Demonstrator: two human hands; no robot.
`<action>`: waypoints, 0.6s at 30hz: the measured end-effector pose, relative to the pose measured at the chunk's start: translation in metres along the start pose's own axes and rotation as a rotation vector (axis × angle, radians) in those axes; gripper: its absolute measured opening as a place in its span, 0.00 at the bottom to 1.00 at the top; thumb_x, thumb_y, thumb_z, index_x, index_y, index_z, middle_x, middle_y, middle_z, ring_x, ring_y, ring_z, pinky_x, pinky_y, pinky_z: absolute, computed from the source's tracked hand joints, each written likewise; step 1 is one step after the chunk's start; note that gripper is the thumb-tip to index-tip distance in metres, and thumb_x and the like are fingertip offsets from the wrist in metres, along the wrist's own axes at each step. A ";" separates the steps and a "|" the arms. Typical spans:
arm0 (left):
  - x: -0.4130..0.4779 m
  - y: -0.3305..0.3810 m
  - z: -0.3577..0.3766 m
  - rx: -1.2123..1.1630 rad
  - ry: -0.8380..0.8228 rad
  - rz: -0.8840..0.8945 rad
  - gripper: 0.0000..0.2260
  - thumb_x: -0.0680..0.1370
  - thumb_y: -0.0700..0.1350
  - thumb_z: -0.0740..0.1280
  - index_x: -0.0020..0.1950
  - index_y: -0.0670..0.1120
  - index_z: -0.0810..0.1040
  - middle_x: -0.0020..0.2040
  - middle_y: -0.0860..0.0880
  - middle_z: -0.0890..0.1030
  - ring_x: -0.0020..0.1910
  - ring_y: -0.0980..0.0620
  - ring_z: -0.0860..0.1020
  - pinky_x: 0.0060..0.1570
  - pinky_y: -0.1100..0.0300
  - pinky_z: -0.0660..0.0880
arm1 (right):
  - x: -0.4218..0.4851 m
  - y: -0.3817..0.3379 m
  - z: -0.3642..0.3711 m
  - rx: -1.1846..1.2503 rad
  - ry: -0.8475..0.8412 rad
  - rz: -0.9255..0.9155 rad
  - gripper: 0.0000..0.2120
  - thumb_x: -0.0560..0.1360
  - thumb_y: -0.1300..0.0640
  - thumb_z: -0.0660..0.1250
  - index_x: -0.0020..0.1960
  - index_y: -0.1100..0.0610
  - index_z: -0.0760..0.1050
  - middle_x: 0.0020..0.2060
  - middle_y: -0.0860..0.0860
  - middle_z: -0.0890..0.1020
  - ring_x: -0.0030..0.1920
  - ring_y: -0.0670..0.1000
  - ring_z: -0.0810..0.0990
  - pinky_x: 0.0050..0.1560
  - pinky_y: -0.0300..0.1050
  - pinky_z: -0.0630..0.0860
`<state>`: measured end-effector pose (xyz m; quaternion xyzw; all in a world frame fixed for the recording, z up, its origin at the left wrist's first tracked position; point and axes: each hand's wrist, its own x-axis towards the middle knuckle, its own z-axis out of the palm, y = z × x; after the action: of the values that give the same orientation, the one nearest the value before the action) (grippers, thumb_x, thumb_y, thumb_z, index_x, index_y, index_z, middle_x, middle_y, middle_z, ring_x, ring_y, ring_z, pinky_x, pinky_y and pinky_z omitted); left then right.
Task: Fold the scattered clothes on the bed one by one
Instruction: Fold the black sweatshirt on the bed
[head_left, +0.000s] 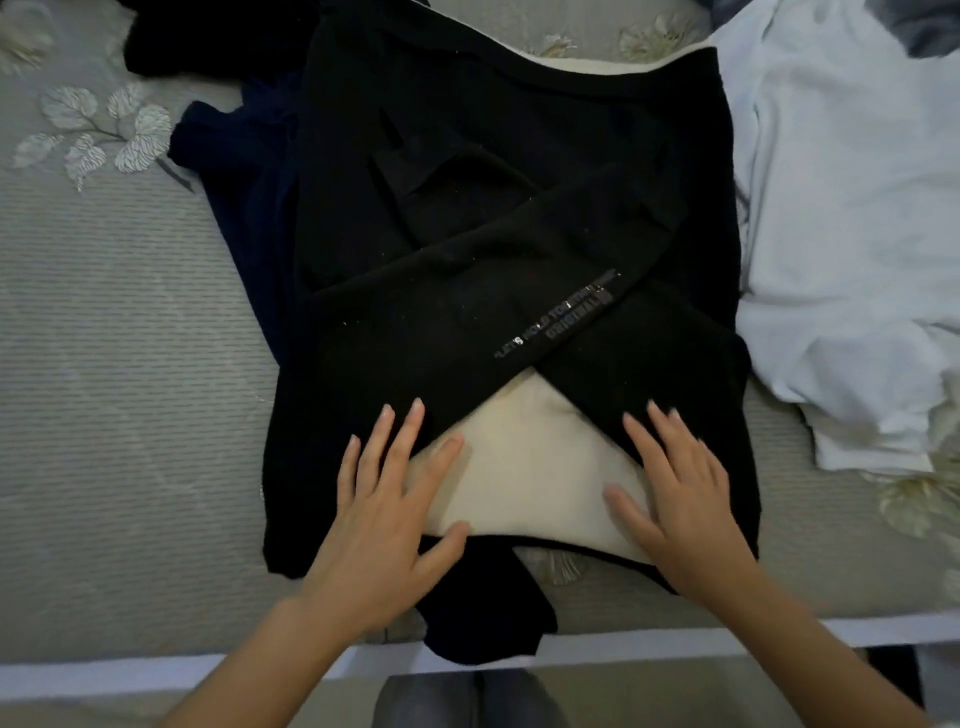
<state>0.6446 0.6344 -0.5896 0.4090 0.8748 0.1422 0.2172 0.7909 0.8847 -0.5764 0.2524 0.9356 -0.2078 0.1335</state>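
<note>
A black sweatshirt (467, 218) with a cream lining lies flat on the bed in front of me. Its two sleeves are crossed over the body, and one sleeve carries grey lettering (558, 322). My left hand (384, 514) presses flat on the near left part, fingers spread over the black sleeve and the cream panel (524, 457). My right hand (680, 499) lies flat on the near right part, fingers straight. A dark navy garment (239, 197) pokes out from under the sweatshirt's left side.
A crumpled white garment (841, 218) lies to the right, touching the sweatshirt. More dark cloth (208, 36) sits at the far left. The grey leaf-patterned bedspread (114, 364) is bare on the left. The bed's white edge (156, 670) runs just below my wrists.
</note>
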 end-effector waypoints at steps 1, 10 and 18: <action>-0.007 0.002 0.006 0.030 -0.029 0.003 0.32 0.76 0.63 0.56 0.78 0.56 0.52 0.79 0.46 0.44 0.77 0.45 0.41 0.74 0.47 0.40 | -0.020 0.009 0.006 -0.021 -0.015 0.008 0.33 0.75 0.36 0.50 0.76 0.50 0.57 0.77 0.52 0.55 0.77 0.50 0.48 0.74 0.54 0.49; -0.007 0.009 0.018 0.226 -0.117 -0.030 0.33 0.75 0.55 0.68 0.77 0.56 0.58 0.78 0.40 0.52 0.77 0.37 0.49 0.73 0.43 0.48 | -0.048 0.032 0.033 -0.281 -0.158 -0.006 0.38 0.75 0.43 0.64 0.78 0.53 0.50 0.77 0.59 0.51 0.77 0.59 0.50 0.73 0.54 0.53; 0.010 0.015 -0.024 0.259 -0.224 -0.100 0.26 0.78 0.39 0.60 0.74 0.55 0.62 0.76 0.46 0.62 0.72 0.43 0.63 0.66 0.49 0.68 | -0.018 0.022 -0.039 -0.208 0.087 -0.038 0.18 0.66 0.68 0.69 0.55 0.62 0.75 0.34 0.58 0.78 0.35 0.60 0.77 0.33 0.45 0.63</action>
<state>0.6370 0.6500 -0.5655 0.4026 0.8755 -0.0292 0.2655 0.8118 0.9125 -0.5433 0.2284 0.9615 -0.1012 0.1143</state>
